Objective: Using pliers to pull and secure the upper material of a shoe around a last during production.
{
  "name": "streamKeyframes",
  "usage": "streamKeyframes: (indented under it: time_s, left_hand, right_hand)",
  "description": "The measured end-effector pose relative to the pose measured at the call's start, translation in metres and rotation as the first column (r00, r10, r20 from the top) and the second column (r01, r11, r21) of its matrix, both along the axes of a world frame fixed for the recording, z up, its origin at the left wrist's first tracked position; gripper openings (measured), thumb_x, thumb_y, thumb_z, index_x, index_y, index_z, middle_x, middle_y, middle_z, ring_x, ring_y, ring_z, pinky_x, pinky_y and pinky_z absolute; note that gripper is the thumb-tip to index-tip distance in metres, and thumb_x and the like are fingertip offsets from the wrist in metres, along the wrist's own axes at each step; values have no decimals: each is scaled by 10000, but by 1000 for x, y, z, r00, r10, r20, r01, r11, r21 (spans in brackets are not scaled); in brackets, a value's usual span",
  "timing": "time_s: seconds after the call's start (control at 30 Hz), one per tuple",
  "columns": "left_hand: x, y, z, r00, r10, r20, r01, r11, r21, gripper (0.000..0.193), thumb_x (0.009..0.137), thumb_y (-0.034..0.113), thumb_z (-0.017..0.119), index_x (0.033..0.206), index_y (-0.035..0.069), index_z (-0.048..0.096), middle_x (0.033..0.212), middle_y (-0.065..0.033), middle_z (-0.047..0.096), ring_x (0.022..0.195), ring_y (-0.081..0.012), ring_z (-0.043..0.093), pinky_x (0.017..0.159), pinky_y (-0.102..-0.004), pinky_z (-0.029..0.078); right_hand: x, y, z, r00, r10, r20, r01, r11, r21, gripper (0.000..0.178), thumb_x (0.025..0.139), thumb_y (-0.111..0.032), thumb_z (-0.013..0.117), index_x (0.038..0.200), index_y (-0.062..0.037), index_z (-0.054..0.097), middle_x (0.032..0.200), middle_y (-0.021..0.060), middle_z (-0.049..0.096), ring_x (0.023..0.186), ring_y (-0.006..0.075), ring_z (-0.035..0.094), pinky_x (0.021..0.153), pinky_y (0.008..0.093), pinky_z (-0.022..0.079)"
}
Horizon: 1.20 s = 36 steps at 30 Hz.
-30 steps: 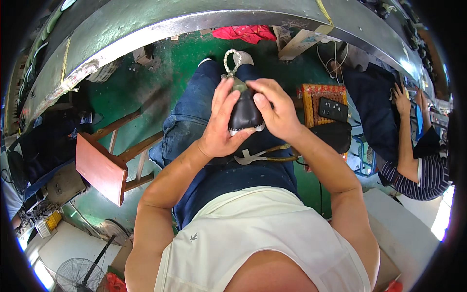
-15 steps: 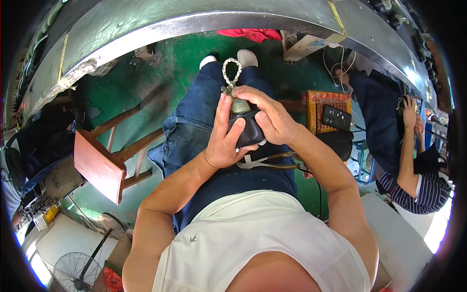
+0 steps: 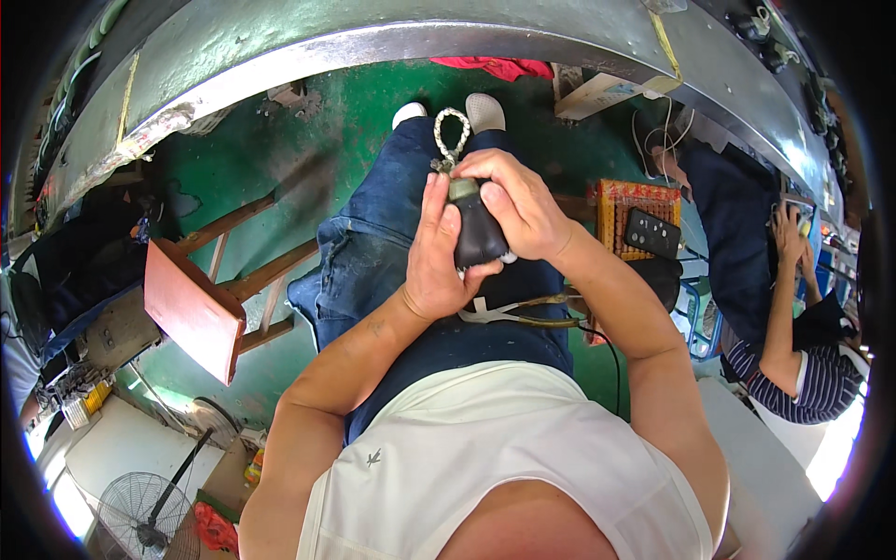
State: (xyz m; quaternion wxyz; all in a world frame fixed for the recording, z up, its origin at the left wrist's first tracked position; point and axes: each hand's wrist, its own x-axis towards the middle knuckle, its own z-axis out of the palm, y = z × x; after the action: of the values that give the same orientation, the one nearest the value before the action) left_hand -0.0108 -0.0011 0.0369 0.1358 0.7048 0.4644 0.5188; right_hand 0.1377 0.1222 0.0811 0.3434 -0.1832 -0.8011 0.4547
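Over my lap, both hands close around a smooth black piece [image 3: 479, 233] of leather-like look with an olive-green top [image 3: 463, 189]. A braided whitish cord loop [image 3: 452, 132] sticks out from its far end, and a bit of white fluffy material shows at its near edge. My left hand [image 3: 432, 259] cups the left side, thumb on the near edge. Curled over the top and right side is my right hand [image 3: 525, 207], its fingertips by the base of the loop. Pliers-like tool with yellowish handles [image 3: 537, 322] lies across my lap just below.
A metal-edged bench [image 3: 401, 45] curves across the far side. To the left stands a wooden stool [image 3: 194, 308]; a fan [image 3: 145, 518] is at lower left. On the right, a beaded mat [image 3: 621, 210] carries a black remote-like box [image 3: 652, 233]. Another person's hands [image 3: 791, 233] work at far right.
The black covering now reaches higher over the green top, and less green shows. My hands have shifted slightly around it. The whole view has moved a little.
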Motion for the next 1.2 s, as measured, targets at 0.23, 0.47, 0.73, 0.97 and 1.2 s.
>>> streamKeyframes:
  time_s: [0.23,0.47,0.73,0.97,1.2]
  left_hand:
    - [-15,1,-1,999,-44,29,48,989,-138,1059,818,172,821,1579,9,102,1578,-410,151,1458,-588,230,1156,-558,349]
    - [-29,4,-6,994,-75,80,106,841,-531,1004,815,45,792,1582,14,144,1402,-200,572,1296,-320,583,1086,-404,450]
    - [-38,38,75,885,-10,465,373,612,-697,806,870,230,821,1462,-99,384,1233,-166,683,1158,-217,637,1020,-357,497]
    - [-17,22,-6,995,-42,-92,-54,549,-834,488,998,418,598,1115,-46,693,872,-152,705,714,-200,637,659,-376,516]
    - [-24,22,11,975,-91,205,223,287,-932,293,893,72,531,1090,-56,706,914,-138,732,737,-241,686,662,-359,524]
  right_hand:
    - [-12,18,16,974,-28,223,65,985,-159,255,1036,-234,525,960,-10,618,859,164,678,814,319,686,755,407,526]
    - [46,-6,-26,864,-416,283,422,906,45,219,1001,-232,588,968,-16,574,828,214,623,765,402,641,668,455,491]
    - [154,-138,7,550,184,814,-5,976,-217,529,823,-349,801,1158,-11,568,1068,207,645,984,375,665,827,449,534]
    - [191,-132,11,907,196,373,243,481,-843,429,808,-138,776,1185,-24,607,1022,59,645,895,122,601,797,266,491]
    - [137,-115,25,802,168,574,359,632,-687,352,907,-197,634,1212,-20,631,877,100,692,783,146,631,745,303,506]
